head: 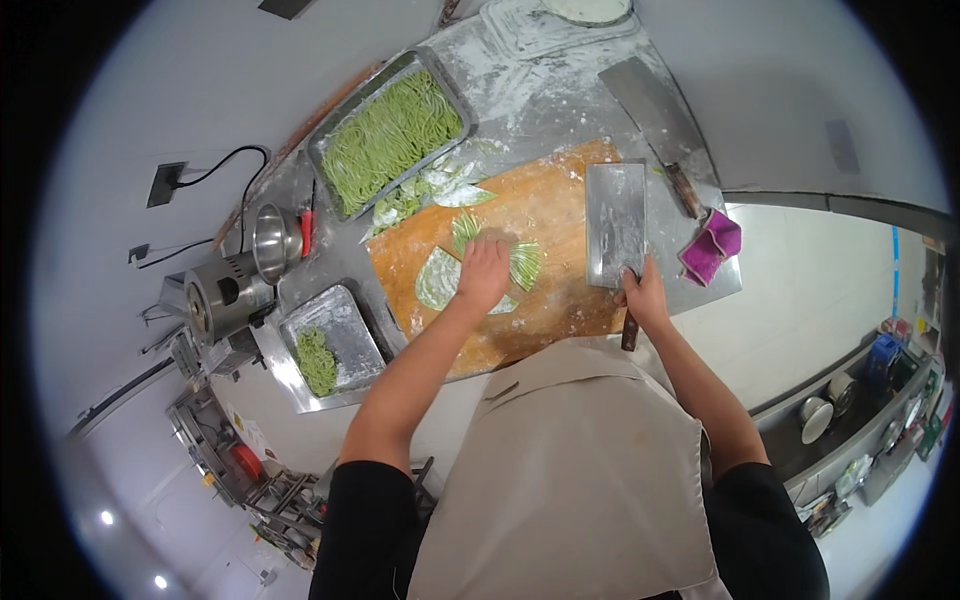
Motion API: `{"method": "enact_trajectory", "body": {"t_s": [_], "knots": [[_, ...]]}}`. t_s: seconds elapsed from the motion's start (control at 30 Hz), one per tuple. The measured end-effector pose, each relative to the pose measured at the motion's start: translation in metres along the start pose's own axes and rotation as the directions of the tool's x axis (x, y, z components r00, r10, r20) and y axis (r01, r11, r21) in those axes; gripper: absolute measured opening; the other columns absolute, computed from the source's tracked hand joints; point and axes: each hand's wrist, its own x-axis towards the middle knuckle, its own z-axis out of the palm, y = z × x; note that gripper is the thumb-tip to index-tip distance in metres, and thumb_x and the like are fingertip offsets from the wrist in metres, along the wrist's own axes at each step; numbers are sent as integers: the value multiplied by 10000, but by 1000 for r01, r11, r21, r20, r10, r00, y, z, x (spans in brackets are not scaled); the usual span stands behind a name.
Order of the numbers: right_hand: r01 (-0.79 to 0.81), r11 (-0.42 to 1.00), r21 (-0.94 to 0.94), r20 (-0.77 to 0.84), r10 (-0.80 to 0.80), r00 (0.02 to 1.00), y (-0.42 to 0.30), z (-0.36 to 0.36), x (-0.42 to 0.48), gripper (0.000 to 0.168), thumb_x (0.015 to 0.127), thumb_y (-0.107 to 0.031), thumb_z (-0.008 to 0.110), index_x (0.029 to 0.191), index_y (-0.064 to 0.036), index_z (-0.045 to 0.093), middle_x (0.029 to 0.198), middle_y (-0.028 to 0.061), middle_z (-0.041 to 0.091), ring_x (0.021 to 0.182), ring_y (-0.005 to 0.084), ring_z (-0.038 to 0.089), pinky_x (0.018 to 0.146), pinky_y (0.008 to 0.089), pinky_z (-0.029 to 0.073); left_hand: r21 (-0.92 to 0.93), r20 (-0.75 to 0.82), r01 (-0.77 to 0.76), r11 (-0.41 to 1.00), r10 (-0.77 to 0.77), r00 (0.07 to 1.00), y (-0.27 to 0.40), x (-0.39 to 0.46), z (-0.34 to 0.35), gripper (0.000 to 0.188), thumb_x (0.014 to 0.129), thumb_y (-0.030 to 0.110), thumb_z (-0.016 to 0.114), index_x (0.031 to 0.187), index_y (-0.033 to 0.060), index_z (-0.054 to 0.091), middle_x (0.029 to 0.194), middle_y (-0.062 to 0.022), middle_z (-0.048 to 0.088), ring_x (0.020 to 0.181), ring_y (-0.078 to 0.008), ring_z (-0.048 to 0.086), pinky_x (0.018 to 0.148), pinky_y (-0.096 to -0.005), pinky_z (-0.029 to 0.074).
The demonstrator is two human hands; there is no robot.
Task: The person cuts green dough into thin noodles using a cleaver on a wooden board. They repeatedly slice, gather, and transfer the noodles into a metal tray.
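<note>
My left hand (486, 270) is over the wooden cutting board (562, 210), its fingers curled down on cut green noodles (525, 264) that fan out on both sides of it. The undersides of those fingers are hidden. A floured green dough sheet (436, 279) lies on the board, partly beneath my left wrist. In my right hand (645, 294) is the handle of a broad Chinese cleaver (615, 225). Its blade lies flat or nearly so over the board's right edge, with flour smeared on the steel.
Behind the board sits a metal tray of green noodles (394, 139), with floured dough scraps (442, 184) beside it. A smaller tray (352, 322) stands left, near a steel bowl (276, 238). Rightward lie a second large knife (651, 105) and a purple cloth (711, 246).
</note>
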Motion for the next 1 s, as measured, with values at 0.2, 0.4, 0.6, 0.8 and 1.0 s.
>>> {"method": "enact_trajectory", "body": {"t_s": [0.2, 0.4, 0.6, 0.8, 1.0], "knots": [[78, 944, -321, 52, -65, 997, 9, 2, 16, 413, 948, -205, 649, 1180, 73, 450, 855, 282, 681, 756, 437, 711, 705, 526, 554, -81, -94, 243, 966, -251, 963, 14, 2, -1, 259, 835, 148, 626, 1054, 11, 609, 1057, -173, 626, 1097, -343, 553, 1012, -466, 390], [110, 791, -601, 85, -74, 994, -5, 17, 6, 493, 910, -264, 682, 1182, 74, 449, 932, 347, 676, 906, 543, 663, 827, 595, 527, -390, -98, 208, 897, -265, 959, -8, -8, -2, 295, 812, 156, 659, 1063, 6, 619, 1058, -166, 642, 1119, -354, 540, 1008, -472, 390], [217, 607, -765, 134, -180, 975, 5, 18, -7, 364, 931, -216, 638, 1127, 50, 483, 927, 311, 672, 853, 479, 691, 770, 554, 559, -125, -199, 169, 978, -192, 961, -7, -9, 13, 237, 871, 105, 554, 1061, 14, 662, 1041, -135, 659, 1085, -326, 544, 976, -461, 401], [-15, 963, -271, -122, -19, 992, -36, 22, -65, 170, 1005, -99, 541, 1119, 24, 516, 847, 139, 668, 636, 201, 693, 527, 326, 564, -491, -94, 140, 860, -212, 973, -28, -15, -5, 307, 840, 180, 662, 1101, 18, 666, 1073, -176, 688, 1081, -346, 597, 967, -461, 436], [-23, 1000, 2, 73, 22, 997, -65, 51, -84, 206, 1046, -115, 544, 1183, 39, 551, 1036, 160, 682, 732, 189, 709, 667, 336, 581, -865, 279, 217, 452, 75, 957, -80, -39, -54, 317, 871, 203, 678, 1107, 1, 619, 943, -123, 695, 881, -212, 654, 782, -351, 490]]}}
